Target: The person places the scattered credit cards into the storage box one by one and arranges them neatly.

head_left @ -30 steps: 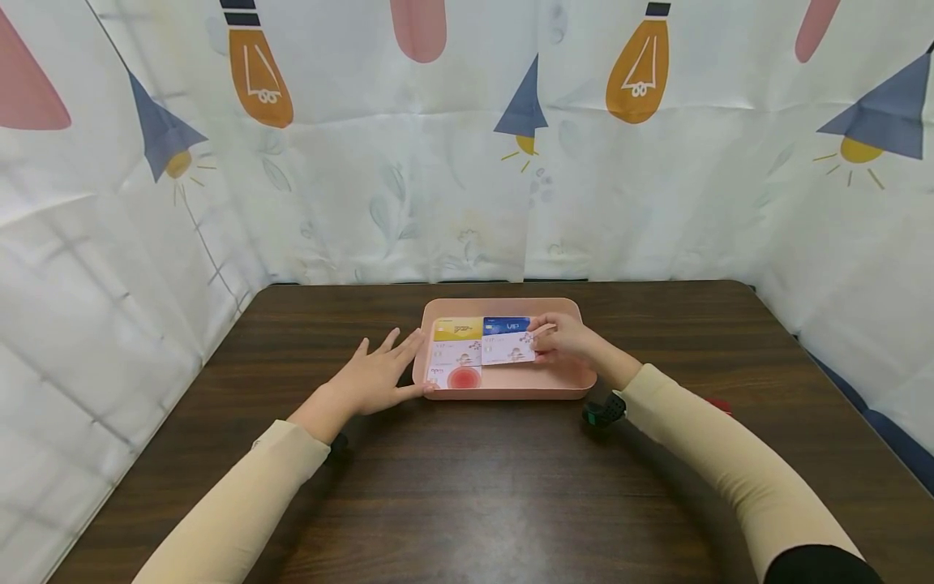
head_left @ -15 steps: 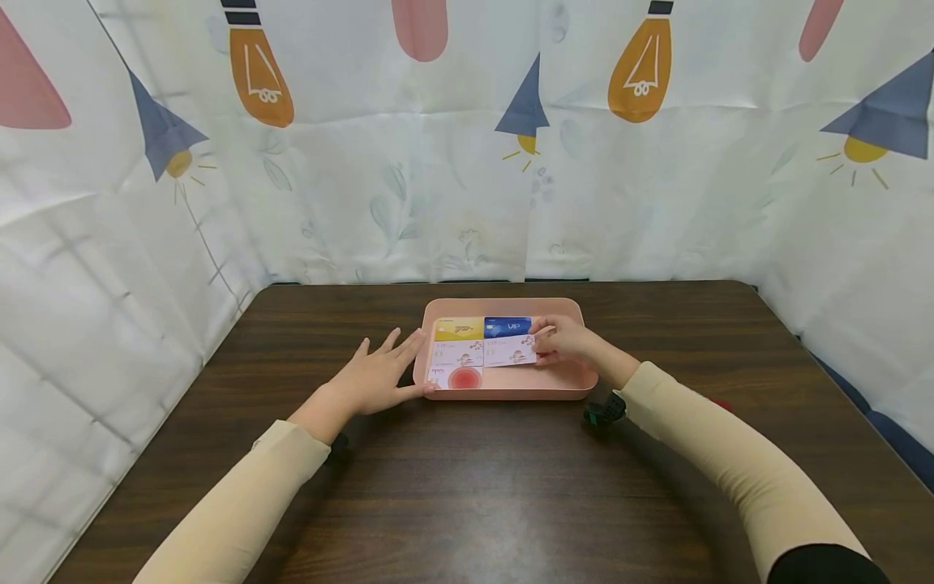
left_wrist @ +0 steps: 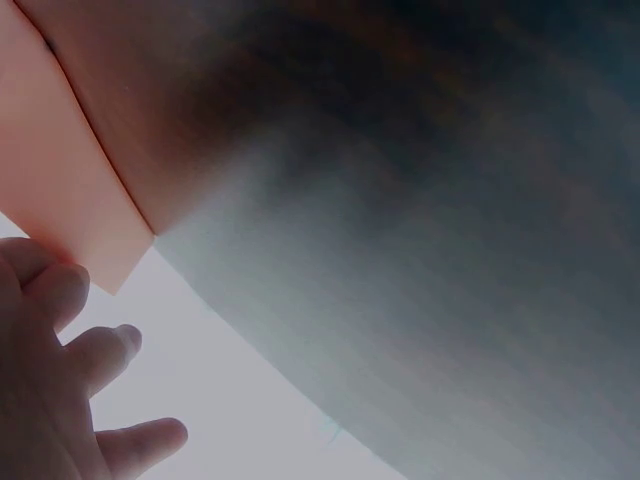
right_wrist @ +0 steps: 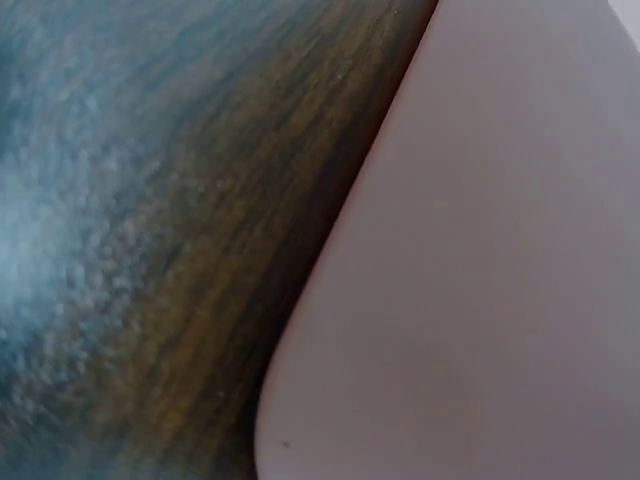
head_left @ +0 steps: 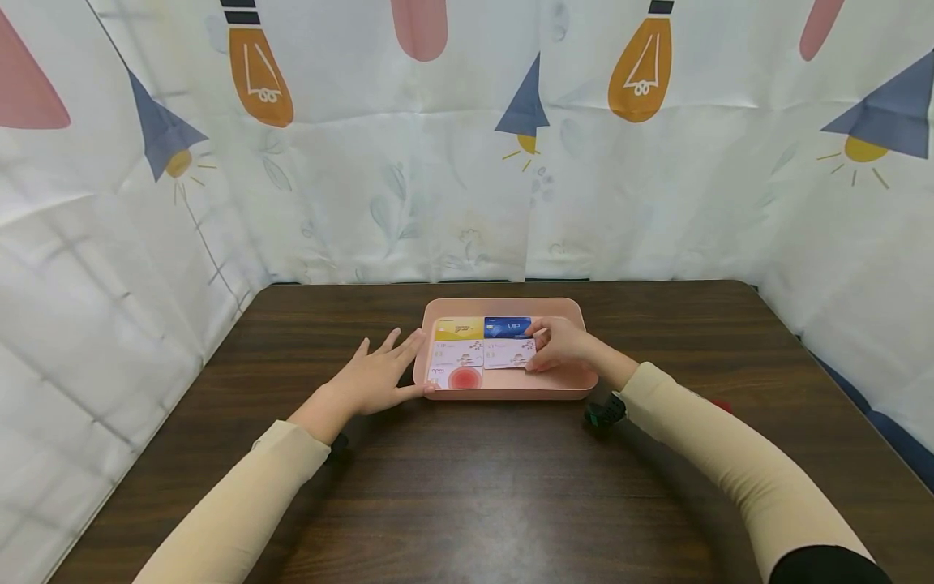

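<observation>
A pink tray [head_left: 503, 307] holds several cards laid flat. On its left side are a yellow card [head_left: 458, 328], a white card with a small print [head_left: 456, 354] and a white card with a red circle [head_left: 445, 375], stacked in a column. Beside them lies a blue VIP card [head_left: 507, 327], and below that a white VIP card [head_left: 505, 354]. My right hand [head_left: 565, 342] holds this white VIP card at its right end, thumb near the lower corner and a finger near the upper. With fingers spread, my left hand [head_left: 372, 380] touches the tray's left edge.
The tray stands on a dark wooden table [head_left: 467, 478], near its far edge. A printed white curtain [head_left: 452, 203] hangs behind and at both sides. A small red thing [head_left: 720, 405] shows partly behind the right sleeve.
The white VIP card has gone from slightly tilted to straight, below the blue card and level with its neighbour. The right thumb has shifted toward the card's lower corner. My left hand stays put.
</observation>
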Motion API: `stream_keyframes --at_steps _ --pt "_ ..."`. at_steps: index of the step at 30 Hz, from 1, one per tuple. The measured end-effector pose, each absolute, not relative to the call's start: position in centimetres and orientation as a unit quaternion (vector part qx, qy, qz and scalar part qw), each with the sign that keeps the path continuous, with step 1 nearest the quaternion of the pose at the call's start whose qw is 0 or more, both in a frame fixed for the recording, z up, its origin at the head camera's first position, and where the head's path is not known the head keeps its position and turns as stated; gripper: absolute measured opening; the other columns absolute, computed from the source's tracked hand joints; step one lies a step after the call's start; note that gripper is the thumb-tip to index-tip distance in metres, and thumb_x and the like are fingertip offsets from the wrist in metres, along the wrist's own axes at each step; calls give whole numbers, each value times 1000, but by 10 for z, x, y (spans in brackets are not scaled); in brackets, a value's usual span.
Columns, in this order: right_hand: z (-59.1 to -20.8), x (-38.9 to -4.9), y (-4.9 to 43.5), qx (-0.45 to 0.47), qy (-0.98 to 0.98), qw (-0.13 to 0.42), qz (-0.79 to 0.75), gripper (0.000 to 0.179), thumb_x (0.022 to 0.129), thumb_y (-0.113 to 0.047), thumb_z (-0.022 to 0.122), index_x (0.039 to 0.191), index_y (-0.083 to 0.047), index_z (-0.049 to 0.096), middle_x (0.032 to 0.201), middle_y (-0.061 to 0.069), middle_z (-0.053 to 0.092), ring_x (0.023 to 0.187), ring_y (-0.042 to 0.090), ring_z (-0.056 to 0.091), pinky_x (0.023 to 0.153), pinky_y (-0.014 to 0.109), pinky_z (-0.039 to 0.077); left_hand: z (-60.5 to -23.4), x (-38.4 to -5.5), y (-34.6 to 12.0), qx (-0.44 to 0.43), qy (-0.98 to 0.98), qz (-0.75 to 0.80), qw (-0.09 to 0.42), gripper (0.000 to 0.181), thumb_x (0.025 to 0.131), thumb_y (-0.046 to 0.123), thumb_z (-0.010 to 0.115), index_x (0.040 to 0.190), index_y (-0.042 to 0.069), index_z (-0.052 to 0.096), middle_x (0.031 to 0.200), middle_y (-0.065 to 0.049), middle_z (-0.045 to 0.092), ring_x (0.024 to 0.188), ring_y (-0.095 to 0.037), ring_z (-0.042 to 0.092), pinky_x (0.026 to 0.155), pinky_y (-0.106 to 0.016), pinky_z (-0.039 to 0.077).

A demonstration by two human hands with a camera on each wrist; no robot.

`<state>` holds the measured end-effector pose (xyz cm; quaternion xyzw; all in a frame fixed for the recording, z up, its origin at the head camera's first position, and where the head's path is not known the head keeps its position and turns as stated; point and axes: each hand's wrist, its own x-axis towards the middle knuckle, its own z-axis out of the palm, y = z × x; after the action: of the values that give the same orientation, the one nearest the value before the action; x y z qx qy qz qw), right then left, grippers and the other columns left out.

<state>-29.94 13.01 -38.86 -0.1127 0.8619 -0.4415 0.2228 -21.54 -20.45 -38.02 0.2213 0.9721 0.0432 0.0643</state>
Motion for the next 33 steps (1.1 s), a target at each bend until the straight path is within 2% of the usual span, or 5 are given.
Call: stream_keyframes --at_steps 4,10,24,33 --pt "-388 -299 130 -143 885 198 -396 61 79 -4 88 130 6 58 100 13 60 91 23 56 70 22 51 -379 -214 -204 220 972 46 66 93 100 64 53 166 9 16 169 -9 20 154 -40 17 114 -73 14" --pt "-389 -300 131 -151 888 193 -390 57 79 -2 87 127 9 59 92 10 59 85 20 55 65 20 48 -379 -214 -204 220 972 48 65 93 100 64 53 166 9 16 169 -9 21 154 -40 17 114 -74 14" --pt "-388 -300 127 -148 882 198 -400 52 82 2 85 125 10 57 81 7 53 63 13 56 60 21 56 -383 -217 -205 212 974 47 67 96 98 68 51 166 10 16 169 -10 22 154 -39 17 115 -73 13" --pt "-389 -301 127 -155 896 191 -369 51 82 -2 86 124 6 59 83 8 53 60 13 55 59 21 56 -382 -217 -204 213 974 45 66 96 98 69 50 166 10 17 169 -10 22 154 -39 17 115 -73 13"
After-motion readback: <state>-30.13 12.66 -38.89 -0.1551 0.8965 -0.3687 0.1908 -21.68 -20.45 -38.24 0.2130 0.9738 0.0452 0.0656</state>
